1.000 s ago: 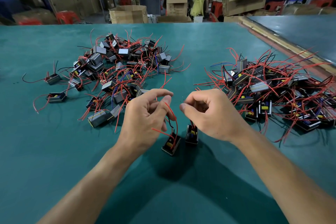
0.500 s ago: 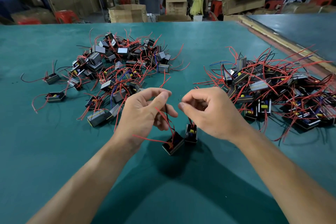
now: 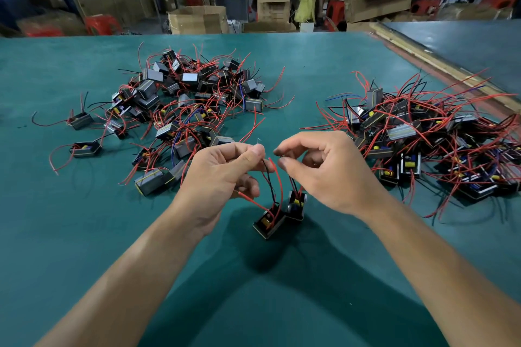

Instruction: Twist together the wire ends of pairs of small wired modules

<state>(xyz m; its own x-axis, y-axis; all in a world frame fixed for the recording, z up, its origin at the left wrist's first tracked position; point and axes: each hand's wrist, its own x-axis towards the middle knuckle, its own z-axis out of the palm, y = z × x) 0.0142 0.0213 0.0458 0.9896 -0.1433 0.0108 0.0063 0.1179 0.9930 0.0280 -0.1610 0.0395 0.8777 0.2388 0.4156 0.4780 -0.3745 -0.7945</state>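
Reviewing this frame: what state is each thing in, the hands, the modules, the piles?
Left hand: pinching left module's wires.
Right hand: pinching right module's wire.
Left module: tilted, wires lifted.
Right module: upright, beside it.
Left pile: loose, tangled.
Right pile: loose, tangled.

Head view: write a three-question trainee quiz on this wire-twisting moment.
1. True or false: the left hand and the right hand each pinch a wire.
2. The two wired modules being joined are: A below the hands, B inside a cardboard box, C on a stool.
3. Fill in: most wires in the right pile are ____.
Key: 1 true; 2 A; 3 red.
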